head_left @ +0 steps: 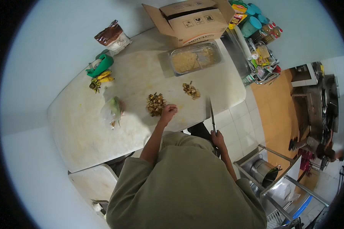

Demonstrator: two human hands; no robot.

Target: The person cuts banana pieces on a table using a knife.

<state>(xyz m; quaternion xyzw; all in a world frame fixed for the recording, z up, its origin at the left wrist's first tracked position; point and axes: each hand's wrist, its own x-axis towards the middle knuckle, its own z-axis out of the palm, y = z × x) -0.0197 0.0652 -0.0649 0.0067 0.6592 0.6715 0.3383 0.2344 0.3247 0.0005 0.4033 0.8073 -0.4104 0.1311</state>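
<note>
My right hand (218, 139) grips the handle of a long knife (212, 114), its blade pointing away from me past the table's near edge. At the edge of a heap of chopped brown-and-yellowish pieces (155, 104) is my left hand (168, 113), its fingers curled together. Whether anything is pinched in them is hidden. A smaller heap of similar pieces (191, 91) lies to the right of that hand. Behind it, a rectangular metal pan (200, 70) holds pale, mash-like food on one side and some chopped bits on the other.
On the white table (88, 141) are a clear plastic bag with something green (113, 110), bananas (104, 77), a green object (100, 65) and a brown-and-white packet (114, 38). An open cardboard box (197, 23) stands behind the pan. A metal rack with a pot (263, 172) is at right.
</note>
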